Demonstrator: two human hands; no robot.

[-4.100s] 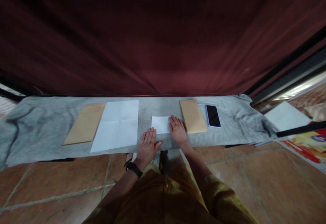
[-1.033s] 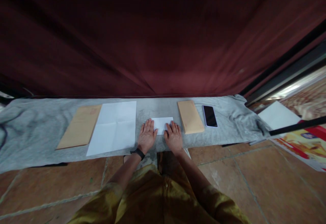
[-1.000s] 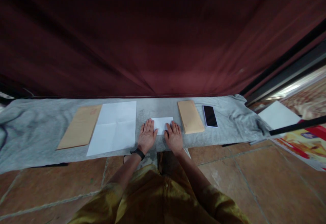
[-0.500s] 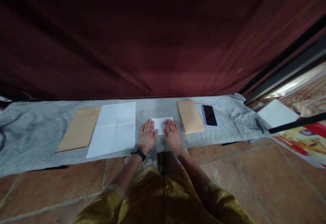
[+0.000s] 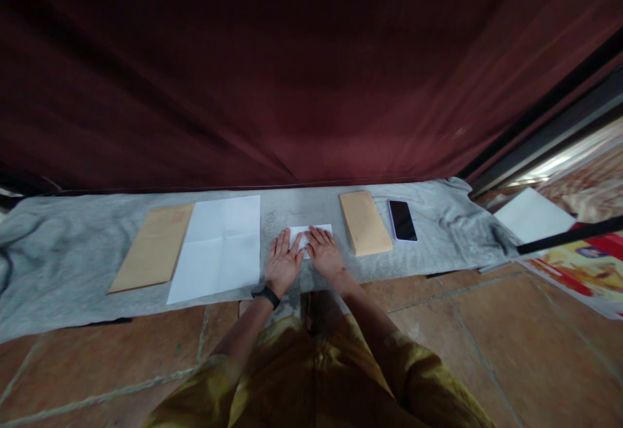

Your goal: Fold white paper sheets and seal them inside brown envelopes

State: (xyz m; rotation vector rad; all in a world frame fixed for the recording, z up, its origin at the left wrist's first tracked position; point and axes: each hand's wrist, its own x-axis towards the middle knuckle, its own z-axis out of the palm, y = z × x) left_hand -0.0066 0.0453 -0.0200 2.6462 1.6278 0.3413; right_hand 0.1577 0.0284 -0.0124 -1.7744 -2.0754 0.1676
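A small folded sheet of white paper lies flat on the grey cloth in front of me, partly covered by my hands. My left hand, with a dark band on the wrist, rests on its left end with fingers stretched out. Across its right part lies my right hand, flat with the fingers extended. Left of my hands is a larger white sheet with crease lines, its edge against a brown envelope. To the right lies another brown envelope, possibly a stack.
A phone with a dark screen lies right of the right-hand envelope. The grey cloth covers a narrow bench before a dark red curtain. At far right are a white sheet, a colourful printed package and dark metal bars.
My right hand has slid left across the folded paper, closer to my left hand. My left hand has barely moved.
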